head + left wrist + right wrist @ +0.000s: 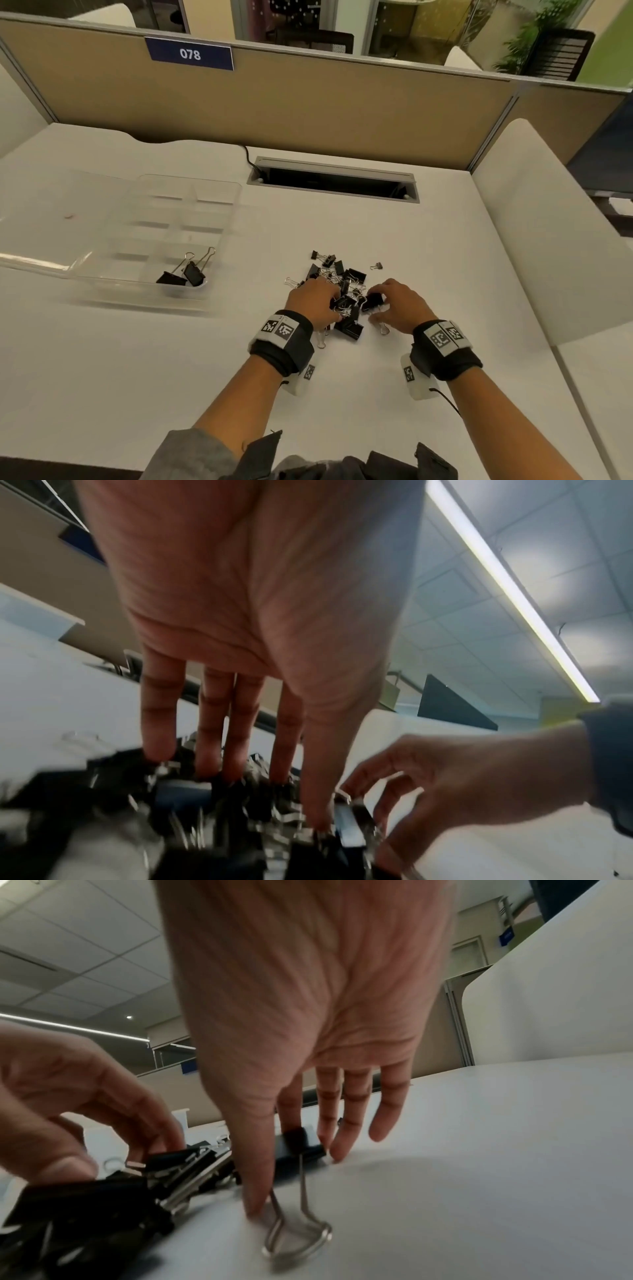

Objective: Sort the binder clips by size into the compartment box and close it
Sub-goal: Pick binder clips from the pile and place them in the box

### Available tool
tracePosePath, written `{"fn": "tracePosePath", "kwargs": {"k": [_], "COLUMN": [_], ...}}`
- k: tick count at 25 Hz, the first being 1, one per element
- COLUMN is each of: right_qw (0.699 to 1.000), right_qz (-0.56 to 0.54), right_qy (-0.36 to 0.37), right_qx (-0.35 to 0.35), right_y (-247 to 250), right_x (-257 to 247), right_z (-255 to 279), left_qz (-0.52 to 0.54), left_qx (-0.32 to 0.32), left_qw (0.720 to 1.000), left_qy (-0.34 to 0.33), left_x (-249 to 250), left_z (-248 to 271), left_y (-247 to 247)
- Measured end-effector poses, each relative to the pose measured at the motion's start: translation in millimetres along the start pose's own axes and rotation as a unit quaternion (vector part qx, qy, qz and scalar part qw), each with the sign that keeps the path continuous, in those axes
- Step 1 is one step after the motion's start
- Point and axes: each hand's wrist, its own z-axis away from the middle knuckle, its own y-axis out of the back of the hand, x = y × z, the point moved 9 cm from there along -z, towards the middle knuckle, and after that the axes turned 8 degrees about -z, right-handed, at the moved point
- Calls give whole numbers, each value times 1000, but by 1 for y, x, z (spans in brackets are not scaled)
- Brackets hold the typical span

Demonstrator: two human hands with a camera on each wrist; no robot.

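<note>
A loose heap of black binder clips [342,287] with folded steel bodies and bright wire handles lies on the matte white desk [428,394], near its middle. The left hand [313,301] comes down on the near left of the heap; in the left wrist view its four fingers [156,723] run nearly straight, tips pressed among the clips, and the thumb reaches toward the right side of the pile. Whether it pinches a clip I cannot tell. The right hand [399,305] works the heap's right edge, gripping a large binder clip [301,1146]: the forefinger lies across its boxy black back and the thumb presses down by its looped wire handles [298,1237], which rest flat on the desk.

Well to the left stands the clear plastic compartment box [178,233], shallow, with rounded corners and thin dividers, its transparent lid [44,233] lying open to the left. Two large clips [186,272] sit in its nearest right compartment, handles tilted upward. One tiny clip [376,266] lies apart, beyond the heap to the right.
</note>
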Motion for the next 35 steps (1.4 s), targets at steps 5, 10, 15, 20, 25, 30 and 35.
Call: {"fn": "tracePosePath", "kwargs": {"k": [5,10,15,20,25,30,35], "right_qw": [998,982,957,962,999,994,984], "right_qz": [-56,-151,-199,-178,4,-64,-156], "right_qy": [11,45,183,174,-42,-76,-90], "right_qx": [34,101,104,113,32,40,17], "right_y": [6,32,43,34,-2,-29,-44], "right_x": [13,10,-49,-63,-23,-26,-21], "right_z": [-2,9,25,28,30,25,16], "left_qz": [-4,49,201,244,249,247,253], "left_qx": [26,101,105,138,181,162,151], "left_qw": [999,993,974,960,949,954,953], "left_qy": [35,28,-8,2,74,55,65], "left_x": [1,2,20,1,-40,-46,-55], "left_z": [-5,1,0,-3,2,3,2], "left_y": [-2,21,37,45,57,56,54]}}
